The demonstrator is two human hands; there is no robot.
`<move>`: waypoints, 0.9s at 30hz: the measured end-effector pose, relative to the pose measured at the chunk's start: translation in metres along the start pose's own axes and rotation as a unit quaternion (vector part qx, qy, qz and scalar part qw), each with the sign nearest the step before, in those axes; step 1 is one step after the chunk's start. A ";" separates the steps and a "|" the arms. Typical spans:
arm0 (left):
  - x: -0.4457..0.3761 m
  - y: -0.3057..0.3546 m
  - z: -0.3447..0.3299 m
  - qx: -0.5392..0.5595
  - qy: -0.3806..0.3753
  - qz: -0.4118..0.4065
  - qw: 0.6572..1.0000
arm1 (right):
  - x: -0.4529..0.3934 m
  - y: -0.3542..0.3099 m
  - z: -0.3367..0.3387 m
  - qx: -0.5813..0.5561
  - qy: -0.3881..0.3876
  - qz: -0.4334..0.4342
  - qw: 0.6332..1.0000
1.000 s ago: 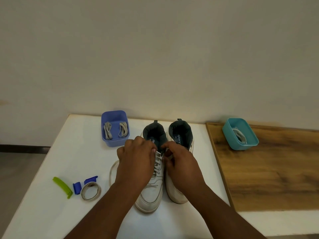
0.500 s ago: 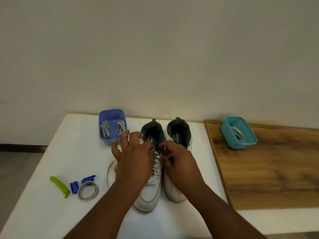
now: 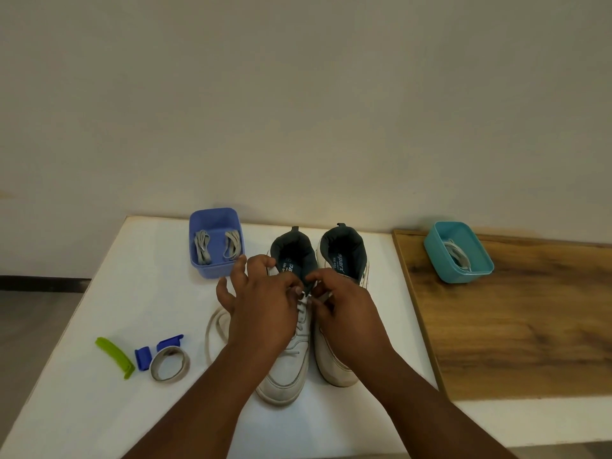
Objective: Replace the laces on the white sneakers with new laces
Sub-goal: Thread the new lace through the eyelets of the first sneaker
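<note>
2 white sneakers are standing side by side near the middle of the white surface [image 3: 109, 293], heels toward its far edge and toes toward its near edge. The left sneaker [image 3: 285, 376] is carrying a white lace [image 3: 302, 308] through its eyelets, and a loose length of that lace is lying in a loop on the surface just to the left of the shoe. The left hand [image 3: 261, 303] is resting over the upper part of this sneaker, its thumb and forefinger pinching the lace at the top eyelets while the other fingers are spreading out toward the far left. The right hand [image 3: 347, 309] is facing it, its grip curling around the other end of the lace, just beside the tongue. The right sneaker [image 3: 334, 359] is touching the left one, partly hidden under the right hand. A blue tub [image 3: 217, 271] holding 2 bundles of grey laces [image 3: 202, 250] is sitting near the far edge, just left of the shoes. A teal tub [image 3: 443, 270] with a pale lace inside is sitting on a wooden board [image 3: 513, 326] toward the far right corner. Toward the left edge are lying a green clip [image 3: 114, 357], 2 small blue pieces [image 3: 143, 358] and a grey ring [image 3: 170, 363], close together.
</note>
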State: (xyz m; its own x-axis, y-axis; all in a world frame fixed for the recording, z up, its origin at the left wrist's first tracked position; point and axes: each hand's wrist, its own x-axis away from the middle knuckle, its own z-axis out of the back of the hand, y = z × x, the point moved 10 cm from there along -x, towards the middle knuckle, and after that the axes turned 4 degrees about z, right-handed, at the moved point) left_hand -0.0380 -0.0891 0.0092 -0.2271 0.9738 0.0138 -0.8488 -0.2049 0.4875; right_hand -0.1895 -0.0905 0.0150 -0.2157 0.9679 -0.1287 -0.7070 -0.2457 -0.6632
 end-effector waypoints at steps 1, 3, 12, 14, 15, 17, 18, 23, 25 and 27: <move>0.000 0.000 -0.001 -0.001 -0.008 0.002 1.000 | 0.000 0.000 0.000 -0.002 0.001 -0.002 1.000; 0.000 0.000 -0.002 0.001 -0.018 0.004 1.000 | 0.000 0.001 0.001 -0.008 0.007 -0.004 1.000; -0.001 -0.002 -0.002 0.016 -0.063 -0.018 0.998 | 0.003 0.002 0.014 -0.069 0.073 -0.034 0.994; 0.001 -0.003 -0.002 0.009 -0.078 -0.036 0.996 | 0.002 0.001 0.033 -0.150 0.128 -0.056 0.979; 0.002 -0.004 -0.001 0.009 -0.084 -0.043 0.996 | 0.001 0.002 0.046 -0.188 0.165 -0.068 0.966; 0.005 -0.003 0.000 0.012 -0.093 -0.054 0.994 | 0.002 0.000 0.073 -0.221 0.224 -0.070 0.947; 0.005 -0.004 0.001 0.014 -0.097 -0.055 0.994 | 0.002 -0.004 0.080 -0.200 0.228 -0.055 0.951; 0.006 -0.006 -0.003 0.007 -0.097 -0.052 0.994 | 0.002 -0.008 0.018 0.101 0.020 -0.008 0.995; 0.006 -0.006 -0.005 0.001 -0.098 -0.047 0.994 | 0.001 -0.003 0.006 0.110 0.002 -0.009 0.994; 0.005 -0.006 -0.005 -0.011 -0.094 -0.048 0.994 | 0.000 -0.002 0.010 0.109 0.021 -0.001 0.994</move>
State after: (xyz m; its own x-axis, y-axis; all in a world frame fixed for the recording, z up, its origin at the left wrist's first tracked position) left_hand -0.0367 -0.0838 0.0024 -0.0540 0.9898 0.1320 -0.8730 -0.1109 0.4749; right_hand -0.1947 -0.0909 0.0240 -0.1886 0.9688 -0.1606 -0.8379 -0.2440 -0.4883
